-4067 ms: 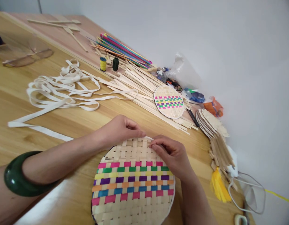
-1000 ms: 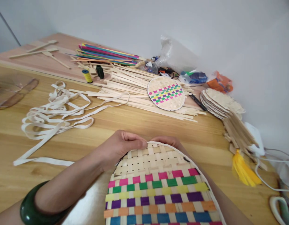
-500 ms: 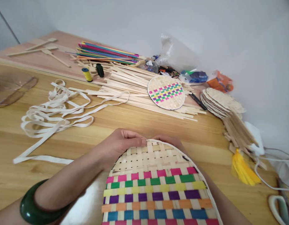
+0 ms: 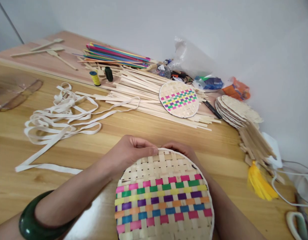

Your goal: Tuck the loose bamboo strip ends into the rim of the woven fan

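Seven coloured bands cross the weave (image 4: 164, 196), which stands tilted toward the person at the near side of the table (image 4: 124, 125). The left hand (image 4: 136, 150) pinches its white-rimmed top edge, thumb pressed close on it. Just beside, the right hand (image 4: 180, 149) is mostly hidden behind the weave; how far it closes cannot be told. White tape (image 4: 52, 138) lies heaped at left. Beyond, a smaller disc (image 4: 178, 100) rests on pale strips (image 4: 141, 91).
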Motion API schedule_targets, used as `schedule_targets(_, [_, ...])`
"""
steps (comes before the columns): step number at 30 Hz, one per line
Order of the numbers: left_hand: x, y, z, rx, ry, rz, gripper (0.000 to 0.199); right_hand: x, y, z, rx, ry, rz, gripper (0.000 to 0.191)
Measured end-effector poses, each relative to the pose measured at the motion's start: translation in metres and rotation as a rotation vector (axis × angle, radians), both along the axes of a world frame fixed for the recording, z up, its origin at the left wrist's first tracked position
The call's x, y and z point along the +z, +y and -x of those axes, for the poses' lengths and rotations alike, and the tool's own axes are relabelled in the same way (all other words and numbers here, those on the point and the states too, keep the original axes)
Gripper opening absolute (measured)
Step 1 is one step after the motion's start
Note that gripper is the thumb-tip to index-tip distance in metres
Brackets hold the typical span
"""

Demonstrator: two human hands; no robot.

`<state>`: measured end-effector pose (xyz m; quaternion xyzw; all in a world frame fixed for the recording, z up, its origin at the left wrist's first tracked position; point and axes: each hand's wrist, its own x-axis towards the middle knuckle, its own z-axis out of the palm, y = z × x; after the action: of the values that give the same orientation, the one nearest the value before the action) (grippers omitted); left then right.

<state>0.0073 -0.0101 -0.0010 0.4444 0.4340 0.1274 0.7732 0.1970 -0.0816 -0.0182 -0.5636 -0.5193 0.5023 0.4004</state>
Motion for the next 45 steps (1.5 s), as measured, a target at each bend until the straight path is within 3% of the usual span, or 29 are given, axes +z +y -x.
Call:
schedule_targets(4, [0.0, 0.001, 0.0, -0.004, 0.013, -0.026, 0.023, -0.005, 0.0, -0.002, -0.02, -0.018, 0.01, 0.018])
schedule_targets(10, [-0.001, 0.002, 0.0, -0.03, 0.013, 0.007, 0.023, -0.002, -0.008, -0.003, -0.006, -0.092, -0.095, 0.005])
schedule_targets(14, [-0.003, 0.0, -0.001, -0.074, 0.006, 0.017, 0.023, -0.004, -0.008, -0.001, 0.002, -0.006, -0.073, 0.008])
schedule_targets(19, [-0.003, -0.001, -0.001, -0.018, 0.01, 0.027, 0.021, -0.006, -0.003, -0.002, -0.034, 0.047, 0.0, 0.01])
schedule_targets(27, [-0.002, -0.003, -0.003, -0.035, -0.003, 0.063, 0.019, -0.005, -0.005, -0.001, -0.014, 0.08, -0.07, 0.013])
schedule_targets(31, [-0.003, -0.003, -0.002, -0.043, 0.016, 0.045, 0.02, 0.0, 0.0, -0.009, -0.007, 0.025, 0.02, 0.016])
schedule_targets(33, [-0.005, -0.001, -0.002, -0.033, 0.04, 0.003, 0.021, 0.005, 0.002, -0.016, -0.083, -0.055, -0.059, 0.013])
schedule_targets(35, [-0.007, 0.0, -0.001, -0.034, 0.087, -0.074, 0.022, 0.01, 0.002, -0.019, -0.13, -0.211, -0.266, 0.01])
schedule_targets(39, [-0.012, 0.001, -0.002, -0.072, 0.145, -0.203, 0.025, 0.018, -0.002, -0.008, -0.073, -0.639, -0.669, 0.011])
schedule_targets(45, [-0.015, -0.004, -0.003, -0.113, 0.085, -0.234, 0.027, 0.01, -0.005, 0.016, 0.042, -0.863, -0.805, 0.007])
